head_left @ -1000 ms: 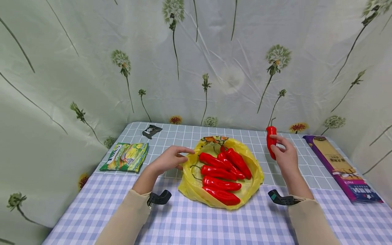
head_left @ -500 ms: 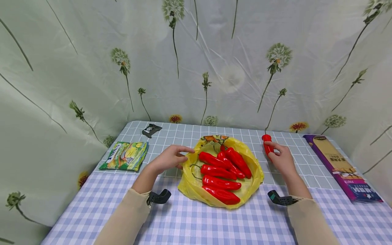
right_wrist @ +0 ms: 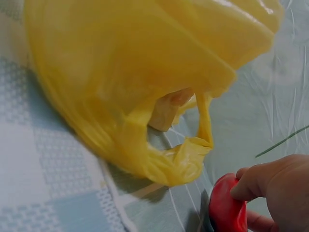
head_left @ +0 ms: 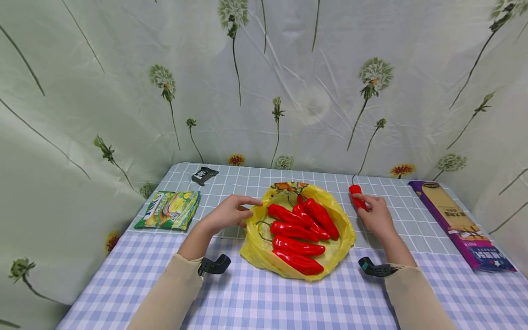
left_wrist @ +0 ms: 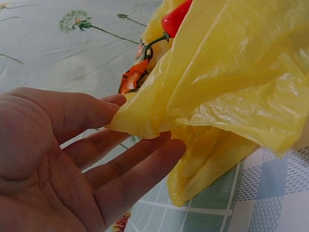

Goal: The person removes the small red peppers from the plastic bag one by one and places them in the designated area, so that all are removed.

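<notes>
1. R hand [head_left: 377,216] pinches a red pepper [right_wrist: 227,205] btwn thumb & fingers, low by the grey grid cloth [head_left: 402,206]; can't tell if it's touching.
2. Pepper's just R of the yellow bag [head_left: 255,252].
3. L hand [head_left: 228,213] part-open, thumb & index nipping bag's rim.
4. More peppers [head_left: 294,232] in bag; green pkt [head_left: 171,211] off L, purple pkt [head_left: 462,224] off R.

Head view: from above, facing forward-down, wide over table [head_left: 264,305]; wrist views: close up, both share yellow bag [left_wrist: 231,82], opposite sides
</notes>
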Available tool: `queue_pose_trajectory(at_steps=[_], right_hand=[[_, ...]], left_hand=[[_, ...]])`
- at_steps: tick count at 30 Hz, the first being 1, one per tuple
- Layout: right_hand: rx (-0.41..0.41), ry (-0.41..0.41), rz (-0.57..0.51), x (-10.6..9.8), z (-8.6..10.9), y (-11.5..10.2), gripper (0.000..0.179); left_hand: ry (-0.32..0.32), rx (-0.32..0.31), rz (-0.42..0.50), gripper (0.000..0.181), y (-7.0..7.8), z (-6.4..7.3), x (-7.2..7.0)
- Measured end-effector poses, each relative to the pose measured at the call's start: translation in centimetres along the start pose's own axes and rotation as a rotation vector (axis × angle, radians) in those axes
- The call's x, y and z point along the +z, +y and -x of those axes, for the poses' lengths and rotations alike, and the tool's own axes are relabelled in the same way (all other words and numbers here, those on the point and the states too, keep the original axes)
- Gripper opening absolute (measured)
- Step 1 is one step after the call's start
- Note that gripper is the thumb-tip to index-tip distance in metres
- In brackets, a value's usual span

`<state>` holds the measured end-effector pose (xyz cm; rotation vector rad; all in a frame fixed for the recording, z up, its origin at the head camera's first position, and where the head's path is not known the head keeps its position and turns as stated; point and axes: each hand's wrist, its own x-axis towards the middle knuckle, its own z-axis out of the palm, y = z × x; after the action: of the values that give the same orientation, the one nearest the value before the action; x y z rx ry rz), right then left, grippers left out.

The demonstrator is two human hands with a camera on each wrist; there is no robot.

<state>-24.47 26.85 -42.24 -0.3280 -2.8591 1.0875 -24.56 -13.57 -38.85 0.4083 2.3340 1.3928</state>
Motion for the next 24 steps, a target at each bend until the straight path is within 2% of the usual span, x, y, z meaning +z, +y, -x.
queue_pose_trajectory(at_steps=[13,17,20,24], right_hand=[[-0.046,-0.029,0.074,0.3,-0.2,0.0,0.058],[-0.032,-0.028,0.058,0.3,-0.1,0.0,0.058],[-0.025,-0.006,0.035,0.1,0.0,-0.2,0.056],[-0.055,0.057,-0.006,-0.4,0.2,-1.0,0.053]], left_hand=[[0.004,0.0,0.002,0.036,-0.1,-0.1,0.0],[0.004,-0.004,-0.003,0.036,-0.1,0.0,0.0],[0.0,-0.005,-0.005,0.036,-0.1,0.1,0.0],[0.004,0.005,-0.009,0.036,-0.1,0.1,0.0]])
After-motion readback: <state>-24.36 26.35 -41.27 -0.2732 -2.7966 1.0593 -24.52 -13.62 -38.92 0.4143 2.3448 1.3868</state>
